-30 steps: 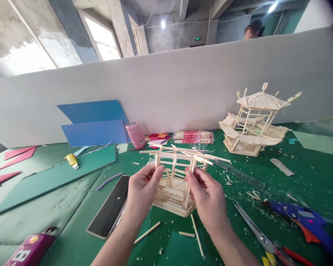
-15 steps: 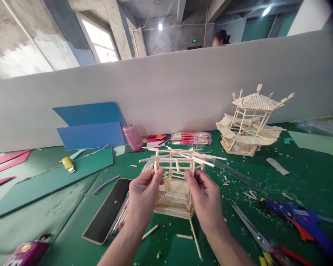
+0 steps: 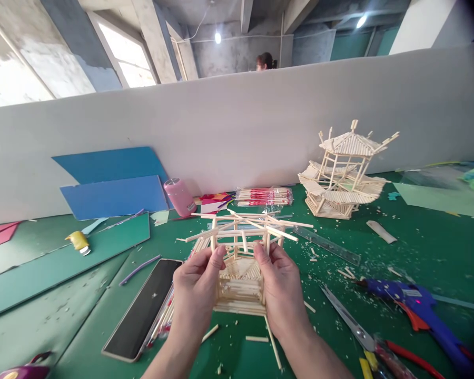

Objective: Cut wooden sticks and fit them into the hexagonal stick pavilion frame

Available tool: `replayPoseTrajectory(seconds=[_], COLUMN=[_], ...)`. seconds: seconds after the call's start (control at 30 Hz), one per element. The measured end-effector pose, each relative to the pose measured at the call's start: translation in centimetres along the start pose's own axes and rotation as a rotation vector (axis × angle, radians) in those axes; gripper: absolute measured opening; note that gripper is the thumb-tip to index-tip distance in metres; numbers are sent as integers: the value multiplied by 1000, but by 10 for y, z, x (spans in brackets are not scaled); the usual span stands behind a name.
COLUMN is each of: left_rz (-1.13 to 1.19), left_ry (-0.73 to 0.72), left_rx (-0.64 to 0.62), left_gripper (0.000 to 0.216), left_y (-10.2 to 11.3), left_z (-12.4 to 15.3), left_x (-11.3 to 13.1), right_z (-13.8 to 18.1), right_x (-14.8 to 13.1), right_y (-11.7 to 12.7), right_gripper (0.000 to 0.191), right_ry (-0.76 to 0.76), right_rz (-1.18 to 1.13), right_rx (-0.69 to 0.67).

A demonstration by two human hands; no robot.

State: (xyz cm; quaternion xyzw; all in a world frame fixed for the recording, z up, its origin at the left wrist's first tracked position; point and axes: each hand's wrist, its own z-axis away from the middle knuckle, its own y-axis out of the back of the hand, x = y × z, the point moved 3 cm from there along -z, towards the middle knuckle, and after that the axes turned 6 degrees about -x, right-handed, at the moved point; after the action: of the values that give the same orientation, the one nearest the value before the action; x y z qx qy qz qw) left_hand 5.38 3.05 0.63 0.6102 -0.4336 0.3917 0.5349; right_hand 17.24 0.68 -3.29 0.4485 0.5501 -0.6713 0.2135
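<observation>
A small open pavilion frame of pale wooden sticks [image 3: 240, 284] is in front of me, with long sticks jutting out around its top. My left hand [image 3: 197, 279] pinches its left front post between thumb and fingers. On the opposite side my right hand [image 3: 282, 281] grips the right front post the same way. Both hands hide parts of the frame's sides. Below it, a thin loose stick [image 3: 273, 342] slants across the green table, and a short cut stick [image 3: 256, 339] lies beside that.
A finished-looking stick pavilion [image 3: 343, 173] stands back right. Scissors [image 3: 349, 318], a blue hot glue gun [image 3: 411, 300] and a clear ruler [image 3: 327, 245] lie right. To the left are a phone [image 3: 142, 310], a yellow cutter [image 3: 79, 242] and a pink cup [image 3: 180, 197]. A white partition [image 3: 205, 137] runs behind.
My view has swung slightly to the right, so most things sit further left. Both hands keep their hold on the frame's posts. The person behind the partition appears further left.
</observation>
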Motion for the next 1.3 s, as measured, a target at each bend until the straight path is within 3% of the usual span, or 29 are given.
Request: replayPoseTrajectory(seconds=[1.3], left_rz=[-9], left_ry=[-26], left_rx=[-41], left_gripper=[31], left_y=[1], left_z=[-2], left_x=[-6], right_z=[-2], right_x=[1], right_y=[-2], right_gripper=[18], right_ry=[-43], right_rz=[-12], right_rx=[-25])
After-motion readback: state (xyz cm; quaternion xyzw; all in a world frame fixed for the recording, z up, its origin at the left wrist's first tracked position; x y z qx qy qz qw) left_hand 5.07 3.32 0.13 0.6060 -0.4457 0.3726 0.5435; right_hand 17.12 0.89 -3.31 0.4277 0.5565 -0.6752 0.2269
